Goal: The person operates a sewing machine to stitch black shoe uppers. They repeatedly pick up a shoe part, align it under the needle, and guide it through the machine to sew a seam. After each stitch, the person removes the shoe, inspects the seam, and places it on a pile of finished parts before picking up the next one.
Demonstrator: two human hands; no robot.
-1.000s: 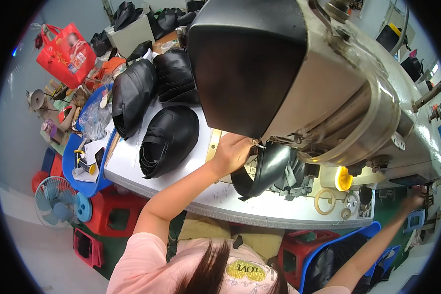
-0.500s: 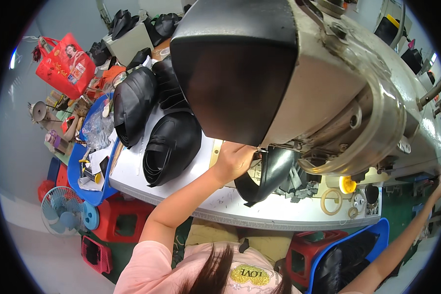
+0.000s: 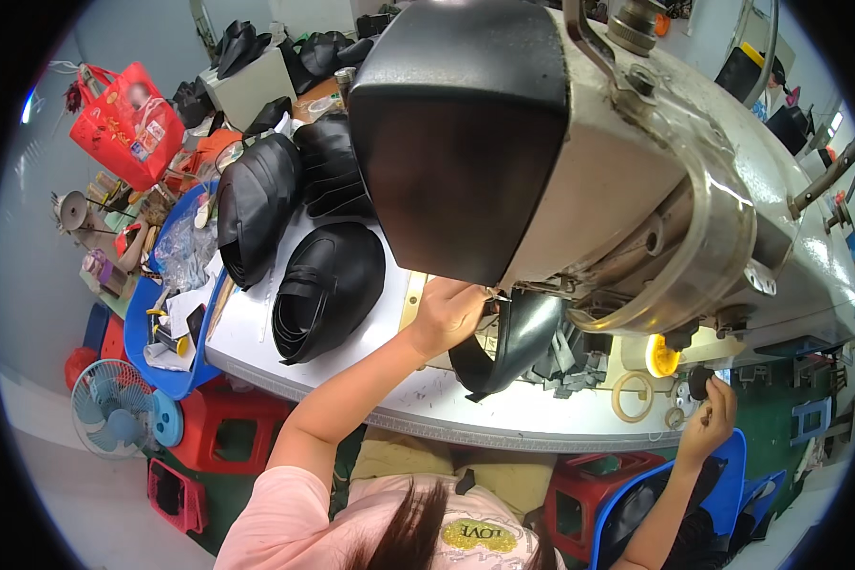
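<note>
My left hand [image 3: 445, 315] is closed in a pinch just under the sewing machine head [image 3: 461, 171]. Its fingertips are at the needle area, and what they hold is too small and partly hidden to name. Directly beside them, a curved black leather-like piece [image 3: 522, 342] lies below the machine. At the right end of the table my right hand [image 3: 711, 418] has its fingers closed on a black round object [image 3: 700, 382], whose kind is unclear. Rolled black leather-like pieces [image 3: 331, 285] rest on the white table left of my left hand.
Small grey strips [image 3: 575, 361] are heaped right of the leather piece. A tan ring [image 3: 633, 397] and a yellow round part [image 3: 663, 356] are near my right hand. Blue bins [image 3: 731, 465] with black pieces and red stools [image 3: 223, 427] stand below the table; a fan [image 3: 119, 408] is at left.
My right hand has come in from the far right edge to the table's right end and closed on the black round object. My left hand stays at the needle area. The view has shifted slightly.
</note>
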